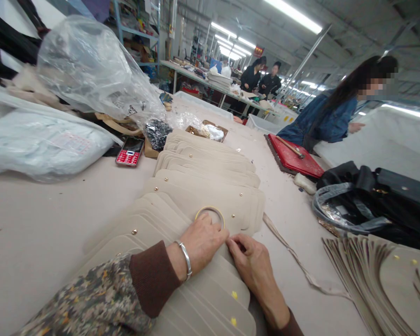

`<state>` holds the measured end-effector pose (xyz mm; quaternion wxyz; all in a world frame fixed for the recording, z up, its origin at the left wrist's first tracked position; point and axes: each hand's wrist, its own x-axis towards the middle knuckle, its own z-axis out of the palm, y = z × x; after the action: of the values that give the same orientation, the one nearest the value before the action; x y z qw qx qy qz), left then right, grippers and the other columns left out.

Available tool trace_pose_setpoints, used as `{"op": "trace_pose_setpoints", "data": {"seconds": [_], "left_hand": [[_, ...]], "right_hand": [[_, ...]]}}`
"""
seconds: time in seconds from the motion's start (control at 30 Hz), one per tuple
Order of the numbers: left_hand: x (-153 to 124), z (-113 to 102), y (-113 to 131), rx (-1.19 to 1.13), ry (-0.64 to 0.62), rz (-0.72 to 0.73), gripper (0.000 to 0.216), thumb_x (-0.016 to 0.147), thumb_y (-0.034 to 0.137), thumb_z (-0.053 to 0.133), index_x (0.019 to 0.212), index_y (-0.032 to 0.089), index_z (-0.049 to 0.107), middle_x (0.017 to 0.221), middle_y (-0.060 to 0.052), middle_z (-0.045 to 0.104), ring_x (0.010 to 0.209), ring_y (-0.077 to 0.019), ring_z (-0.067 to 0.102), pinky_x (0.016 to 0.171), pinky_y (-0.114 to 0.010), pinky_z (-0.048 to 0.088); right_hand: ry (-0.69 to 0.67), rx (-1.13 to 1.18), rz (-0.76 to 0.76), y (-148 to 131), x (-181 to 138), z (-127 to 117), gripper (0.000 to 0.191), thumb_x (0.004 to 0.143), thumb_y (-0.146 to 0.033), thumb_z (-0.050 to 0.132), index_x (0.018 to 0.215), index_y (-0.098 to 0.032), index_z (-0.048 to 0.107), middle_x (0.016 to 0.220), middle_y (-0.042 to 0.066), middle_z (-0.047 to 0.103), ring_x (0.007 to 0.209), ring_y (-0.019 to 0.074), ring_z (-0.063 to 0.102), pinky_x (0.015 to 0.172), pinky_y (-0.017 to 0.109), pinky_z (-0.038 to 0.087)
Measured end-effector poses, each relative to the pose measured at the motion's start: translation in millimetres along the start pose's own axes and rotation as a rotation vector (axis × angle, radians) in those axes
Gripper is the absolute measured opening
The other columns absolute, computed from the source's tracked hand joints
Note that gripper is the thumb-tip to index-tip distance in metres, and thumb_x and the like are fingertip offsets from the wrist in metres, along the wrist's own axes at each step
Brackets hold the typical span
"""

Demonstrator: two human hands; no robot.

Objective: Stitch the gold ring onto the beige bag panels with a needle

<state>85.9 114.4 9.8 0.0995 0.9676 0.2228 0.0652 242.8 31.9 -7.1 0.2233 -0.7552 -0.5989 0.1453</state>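
A long row of overlapping beige leather pieces (203,182) with small brass studs lies on the table in front of me. My left hand (203,240), with a silver bangle on the wrist, rests on the pieces with its fingers curled at a small roll of tape (210,214). My right hand (254,266) lies just beside it, fingers bent and pinched against the edge of a beige piece; what the fingertips hold is hidden. Two lower pieces carry small yellow dots (234,295).
A red phone (129,150) and plastic bags (87,70) lie at the left. A thin beige strip (294,256) trails right. Another fan of beige pieces (381,280), black bags (381,196) and a red board with a hammer (292,156) are at the right. A person in denim (329,116) leans nearby.
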Motion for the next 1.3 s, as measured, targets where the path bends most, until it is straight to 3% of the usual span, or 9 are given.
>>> {"op": "trace_pose_setpoints", "data": {"seconds": [0.27,0.4,0.5,0.6,0.7,0.77,1.07,1.2,1.3], "left_hand": [[-1,-4,-8,-0.007,0.158,0.012,0.014,0.091,0.012,0.046,0.084,0.018,0.056,0.079,-0.003,0.062,0.076,-0.0206,0.056,0.082,-0.037,0.045],[-6,-19,-13,-0.17,0.294,-0.02,0.014,0.095,0.017,0.046,0.103,0.019,0.057,0.089,-0.003,0.066,0.082,-0.0177,0.062,0.073,-0.028,0.049],[-10,-23,-13,-0.259,0.328,0.035,0.036,0.094,0.016,0.049,0.129,0.021,0.045,0.107,-0.004,0.068,0.093,-0.0173,0.065,0.079,-0.027,0.052],[-13,-18,-11,-0.25,0.342,0.053,0.051,0.094,0.017,0.049,0.141,0.022,0.03,0.113,-0.005,0.068,0.097,-0.018,0.066,0.079,-0.028,0.054],[-14,-12,-7,-0.197,0.378,0.061,0.046,0.097,0.022,0.045,0.14,0.02,0.029,0.108,-0.006,0.069,0.088,-0.0183,0.069,0.072,-0.028,0.055],[-14,-11,-4,-0.174,0.386,0.087,0.042,0.098,0.023,0.042,0.138,0.018,0.03,0.105,-0.007,0.07,0.085,-0.018,0.069,0.069,-0.027,0.055],[-12,-17,9,-0.218,0.249,0.033,0.021,0.097,0.021,0.043,0.118,0.018,0.045,0.095,-0.004,0.069,0.084,-0.018,0.067,0.066,-0.025,0.049],[-8,-19,8,-0.258,0.128,-0.071,0.012,0.098,0.023,0.043,0.092,0.019,0.053,0.082,0.0,0.065,0.074,-0.0153,0.063,0.063,-0.023,0.044],[-3,-20,7,-0.213,0.121,-0.063,0.012,0.096,0.02,0.046,0.086,0.018,0.053,0.079,0.0,0.063,0.072,-0.0149,0.06,0.063,-0.023,0.043]], "right_hand": [[-0.074,0.004,0.141,-6,10,-4,0.023,0.079,-0.032,0.06,0.062,-0.019,0.065,0.058,0.001,0.066,0.055,0.0147,0.057,0.053,0.023,0.032],[-0.181,0.05,0.084,3,1,-7,0.031,0.08,-0.031,0.059,0.053,-0.017,0.059,0.05,-0.002,0.058,0.049,0.0109,0.05,0.049,0.022,0.028],[-0.262,0.109,0.05,6,-2,-12,0.035,0.081,-0.032,0.059,0.05,-0.016,0.059,0.046,-0.003,0.053,0.046,0.0098,0.046,0.045,0.022,0.025],[-0.085,0.269,-0.042,4,-5,-17,0.023,0.085,-0.029,0.056,0.071,-0.017,0.07,0.062,0.0,0.066,0.058,0.0126,0.057,0.053,0.021,0.039],[0.146,0.404,-0.231,-2,-7,-22,0.018,0.087,-0.023,0.055,0.098,-0.017,0.069,0.087,0.004,0.072,0.074,0.0147,0.064,0.069,0.024,0.048],[0.211,0.414,-0.35,-8,-8,-24,0.019,0.088,-0.019,0.054,0.102,-0.017,0.067,0.091,0.006,0.071,0.078,0.015,0.064,0.071,0.024,0.05],[0.327,0.198,-0.493,-15,-6,-14,0.018,0.085,-0.011,0.047,0.079,-0.018,0.063,0.068,0.002,0.064,0.062,0.0128,0.058,0.062,0.023,0.046],[0.389,0.122,-0.481,-14,-7,-9,0.019,0.082,-0.01,0.047,0.074,-0.018,0.063,0.062,0.001,0.061,0.056,0.0121,0.056,0.057,0.022,0.044],[0.361,0.221,-0.386,-16,-7,-8,0.017,0.08,-0.013,0.05,0.075,-0.018,0.065,0.063,0.001,0.063,0.056,0.0119,0.058,0.058,0.022,0.045]]}}
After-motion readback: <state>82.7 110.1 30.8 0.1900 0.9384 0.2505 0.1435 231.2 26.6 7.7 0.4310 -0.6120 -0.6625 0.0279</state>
